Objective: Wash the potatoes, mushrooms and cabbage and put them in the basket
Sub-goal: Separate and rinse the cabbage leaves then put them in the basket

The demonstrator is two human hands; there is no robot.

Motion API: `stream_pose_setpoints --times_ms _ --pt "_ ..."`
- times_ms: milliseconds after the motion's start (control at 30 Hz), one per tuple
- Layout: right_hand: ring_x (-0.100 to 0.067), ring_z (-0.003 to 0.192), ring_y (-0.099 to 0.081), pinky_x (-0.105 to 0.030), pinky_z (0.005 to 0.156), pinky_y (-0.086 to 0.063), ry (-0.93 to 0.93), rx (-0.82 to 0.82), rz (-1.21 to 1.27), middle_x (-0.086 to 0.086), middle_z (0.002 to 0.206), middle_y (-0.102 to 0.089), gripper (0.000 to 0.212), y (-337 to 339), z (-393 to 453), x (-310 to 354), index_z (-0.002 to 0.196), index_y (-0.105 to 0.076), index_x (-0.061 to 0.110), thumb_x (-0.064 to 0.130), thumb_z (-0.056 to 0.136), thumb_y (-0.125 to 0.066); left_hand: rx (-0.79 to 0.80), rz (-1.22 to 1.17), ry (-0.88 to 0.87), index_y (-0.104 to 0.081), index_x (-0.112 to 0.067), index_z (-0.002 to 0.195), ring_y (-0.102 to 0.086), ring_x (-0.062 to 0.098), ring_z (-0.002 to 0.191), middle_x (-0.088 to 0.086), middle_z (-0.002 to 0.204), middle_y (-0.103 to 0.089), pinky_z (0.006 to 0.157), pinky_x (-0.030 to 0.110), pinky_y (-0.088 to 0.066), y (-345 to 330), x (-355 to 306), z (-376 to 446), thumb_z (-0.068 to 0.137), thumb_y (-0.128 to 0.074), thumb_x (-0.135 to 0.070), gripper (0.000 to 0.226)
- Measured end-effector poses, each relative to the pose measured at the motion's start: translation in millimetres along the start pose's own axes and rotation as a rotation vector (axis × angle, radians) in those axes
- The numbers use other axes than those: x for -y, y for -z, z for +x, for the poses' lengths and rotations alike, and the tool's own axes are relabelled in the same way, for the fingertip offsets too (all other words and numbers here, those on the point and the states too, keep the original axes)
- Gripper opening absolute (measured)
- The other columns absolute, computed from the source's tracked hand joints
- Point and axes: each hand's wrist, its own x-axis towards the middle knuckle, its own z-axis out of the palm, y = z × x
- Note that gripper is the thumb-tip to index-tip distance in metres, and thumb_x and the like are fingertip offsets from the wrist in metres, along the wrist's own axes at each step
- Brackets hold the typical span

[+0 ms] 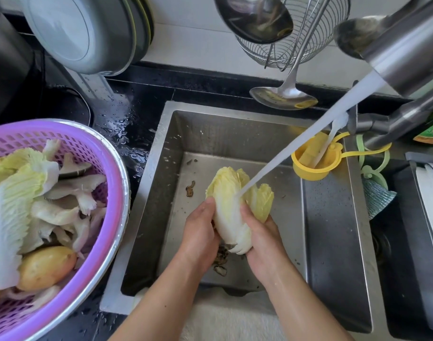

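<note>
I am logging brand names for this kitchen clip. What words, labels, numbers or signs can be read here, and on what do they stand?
None can be read.
Green and orange label on the bottle at the right edge: print is there, but too blurred and cut off to read.
Nothing else in view bears text.

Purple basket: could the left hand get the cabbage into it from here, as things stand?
Probably yes. The purple basket sits open-topped on the counter just left of the sink, on the left hand's side, with nothing between. Both hands grip the cabbage.

Basket [117,183] cropped at left edge
</note>
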Motion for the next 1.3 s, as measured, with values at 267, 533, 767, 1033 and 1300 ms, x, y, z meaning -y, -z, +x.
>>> stream_pose_setpoints --times_ms 267,533,767,1033,1300 --pt "-0.029 0.109 -0.073 -0.058 0.099 -0.055 0.063 -0.016 -0.088 -0.007 0.117 -0.076 0.052 3 1 -10 0.131 -0.060 0.020 0.010 0.085 -0.081 -0.060 0.301 -0.127 -0.074 -0.013 0.104 -0.076 0.024 0.091 0.007 0.098 -0.080 0.080 0.042 -0.061 0 7 1 0.110 -0.049 -0.032 0.032" --pt "-0.023 0.110 -0.073 -0.053 0.103 -0.054 0.115 -0.051 -0.180 -0.001 0.117 -0.076 0.058 2 1 -14 0.128 -0.062 0.027 0.020 0.077 -0.089 -0.241 0.470 -0.144 -0.061 -0.014 0.079 -0.056 0.022 0.069 -0.002 0.068 -0.063 0.061 0.034 -0.045 3 8 1 0.101 -0.043 -0.015 0.028" --pt "-0.014 0.106 -0.074 -0.047 0.099 -0.057 0.152 0.002 -0.313 0.006 0.113 -0.077 0.032 -1 -2 0 0.124 -0.066 0.030 0.024 0.094 -0.074 0.060 -0.135 0.186 -0.066 -0.012 0.136 -0.069 0.027 0.122 0.013 0.130 -0.073 0.112 0.048 -0.047 1 -3 -1 0.110 -0.041 -0.047 0.050" --pt "-0.010 0.094 -0.074 -0.044 0.086 -0.063 0.292 -0.206 -0.436 0.009 0.105 -0.076 0.034 -5 3 1 0.118 -0.062 0.034 0.029 0.088 -0.077 0.070 0.050 0.005 -0.058 -0.015 0.140 -0.071 0.030 0.118 0.012 0.128 -0.074 0.106 0.050 -0.053 0 6 2 0.086 -0.079 -0.034 0.060" --pt "-0.014 0.095 -0.072 -0.042 0.085 -0.062 0.311 -0.391 -0.439 0.006 0.110 -0.072 0.048 -6 8 0 0.128 -0.055 0.030 0.023 0.087 -0.077 -0.102 -0.041 -0.107 -0.053 -0.023 0.140 -0.074 0.025 0.112 0.006 0.127 -0.073 0.093 0.046 -0.060 3 9 8 0.090 -0.081 -0.022 0.057"
